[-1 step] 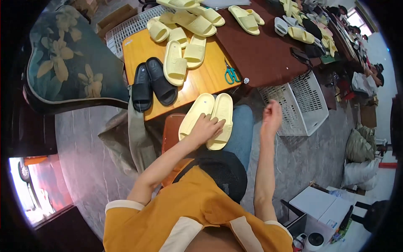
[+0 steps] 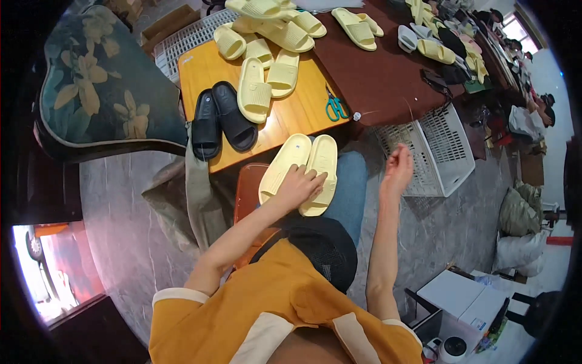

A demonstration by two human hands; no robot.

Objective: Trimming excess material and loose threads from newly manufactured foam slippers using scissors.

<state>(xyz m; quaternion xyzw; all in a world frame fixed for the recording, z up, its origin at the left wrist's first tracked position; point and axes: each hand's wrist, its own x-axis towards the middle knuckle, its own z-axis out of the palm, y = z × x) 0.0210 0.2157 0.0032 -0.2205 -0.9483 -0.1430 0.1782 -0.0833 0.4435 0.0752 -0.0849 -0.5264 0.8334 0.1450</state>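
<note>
A pair of pale yellow slide slippers (image 2: 323,159) rests on my lap, soles down and toes toward me. My left hand (image 2: 300,185) lies over their straps, its fingers bent onto the right slipper, holding the pair. Out to the right, my right hand (image 2: 398,168) is raised above the floor, away from the slippers. Its fingers are curled together; whatever they may pinch is too small to make out. On the wooden table ahead are a pair of black slides (image 2: 233,123) and, by the right edge, teal-handled scissors (image 2: 335,107).
More yellow slides (image 2: 254,91) are piled on the wooden table (image 2: 291,124). A brown-covered table (image 2: 382,85) adjoins it, with further slippers. White plastic crates (image 2: 445,145) stand on the floor at right. A flowered chair back (image 2: 103,91) is at left, a white box (image 2: 454,291) lower right.
My right hand has shifted slightly to the right. My left hand and the slippers under it stay in nearly the same place.
</note>
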